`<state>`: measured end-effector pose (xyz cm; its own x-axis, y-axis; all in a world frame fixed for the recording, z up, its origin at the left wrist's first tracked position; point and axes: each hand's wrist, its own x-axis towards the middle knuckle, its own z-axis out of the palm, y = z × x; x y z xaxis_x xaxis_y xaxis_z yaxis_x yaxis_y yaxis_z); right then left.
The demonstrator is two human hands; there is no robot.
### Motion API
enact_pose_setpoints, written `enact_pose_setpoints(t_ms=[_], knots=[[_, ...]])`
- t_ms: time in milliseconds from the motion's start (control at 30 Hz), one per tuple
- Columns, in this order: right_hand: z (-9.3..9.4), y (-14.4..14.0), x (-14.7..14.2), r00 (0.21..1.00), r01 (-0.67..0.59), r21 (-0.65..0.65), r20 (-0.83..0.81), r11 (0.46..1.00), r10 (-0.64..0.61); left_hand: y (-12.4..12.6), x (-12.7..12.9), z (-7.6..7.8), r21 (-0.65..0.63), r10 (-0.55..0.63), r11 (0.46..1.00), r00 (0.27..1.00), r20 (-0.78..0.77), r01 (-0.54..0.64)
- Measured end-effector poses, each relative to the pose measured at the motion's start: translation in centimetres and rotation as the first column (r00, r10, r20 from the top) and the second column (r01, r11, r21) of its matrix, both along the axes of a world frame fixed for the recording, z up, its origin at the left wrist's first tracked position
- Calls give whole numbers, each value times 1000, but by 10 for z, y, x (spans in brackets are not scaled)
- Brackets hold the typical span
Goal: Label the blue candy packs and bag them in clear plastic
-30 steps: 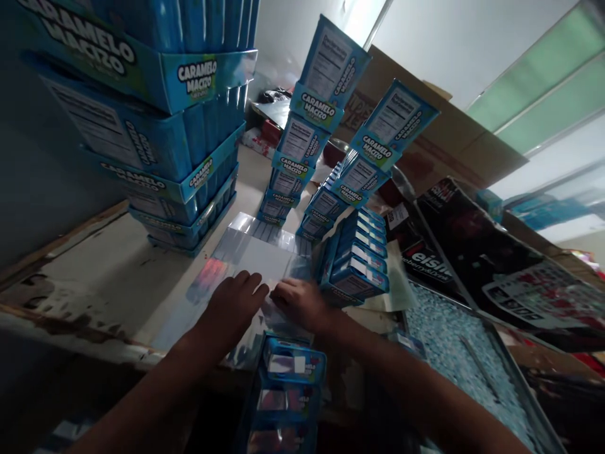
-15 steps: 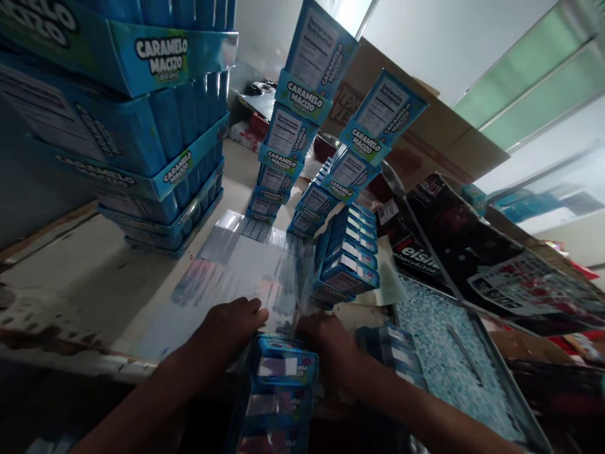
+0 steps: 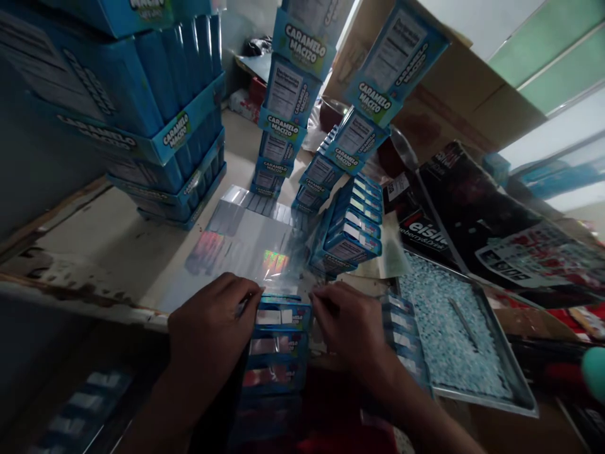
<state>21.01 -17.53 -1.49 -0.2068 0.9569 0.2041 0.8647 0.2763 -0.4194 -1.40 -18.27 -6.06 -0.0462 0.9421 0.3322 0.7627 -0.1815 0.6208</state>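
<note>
My left hand [image 3: 210, 318] and my right hand [image 3: 350, 321] each pinch a near corner of a clear cellophane sheet [image 3: 246, 249] that lies on the pale table top [image 3: 108, 246]. Between my hands, at the table's front edge, stands a stack of small blue candy boxes [image 3: 281, 334], and the sheet's near edge hangs over its top box. Both hands hold the film on either side of that top box.
Tall stacks of blue "Caramelo Macizo" display boxes stand at the left [image 3: 155, 120] and at the back [image 3: 288, 107]. A lower pile of boxes [image 3: 354, 227] sits right of the sheet. A metal tray of small blue candies [image 3: 454, 340] lies at the right.
My hands have drawn back toward me, pulling the sheet's near edge from the table middle over the top of the box stack at the front edge.
</note>
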Motion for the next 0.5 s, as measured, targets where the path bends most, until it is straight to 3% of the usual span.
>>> enact_pose_setpoints(t_ms=[100,200,333,500], knots=[[-2,-6,-6,984,77,48,-165,996,-68,0,6,9,-28,56,998,996,70,-55],[-4,-12,-11,961,152,88,-247,984,-126,-6,10,10,42,90,995,996,18,-91],[-12,-23,-11,990,84,306,-132,948,-45,-19,13,-3,135,102,985,995,14,-103],[-31,-41,0,997,-64,427,-6,902,73,-28,12,-18,43,107,993,990,90,-112]])
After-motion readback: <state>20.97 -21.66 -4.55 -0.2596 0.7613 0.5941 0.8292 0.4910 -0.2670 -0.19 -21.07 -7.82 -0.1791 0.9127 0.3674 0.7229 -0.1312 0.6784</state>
